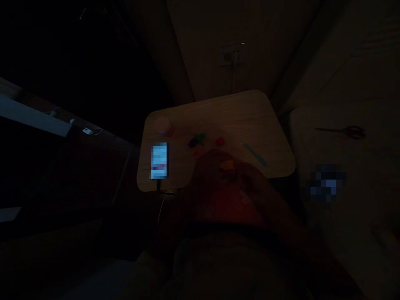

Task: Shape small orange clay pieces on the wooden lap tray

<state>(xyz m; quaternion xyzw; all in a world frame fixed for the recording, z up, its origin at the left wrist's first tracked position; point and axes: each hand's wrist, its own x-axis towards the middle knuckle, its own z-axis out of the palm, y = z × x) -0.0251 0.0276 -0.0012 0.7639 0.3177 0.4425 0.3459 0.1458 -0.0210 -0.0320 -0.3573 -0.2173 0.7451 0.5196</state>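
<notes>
The scene is very dark. Both my hands meet at the near edge of a small wooden table (237,112). My left hand (208,171) and my right hand (246,177) close around a small orange piece (227,165), fingers curled together. Just beyond them on the table lie a red piece (220,141), a green and dark piece (196,140) and a small reddish piece (197,154). A teal stick-like tool (255,154) lies to the right of the hands.
A lit phone (159,161) lies on the table's left side with a cable running off the edge. A pale round lid or cup (163,124) sits at the back left. Scissors (346,131) lie on the bed to the right. A wall socket (233,54) is behind.
</notes>
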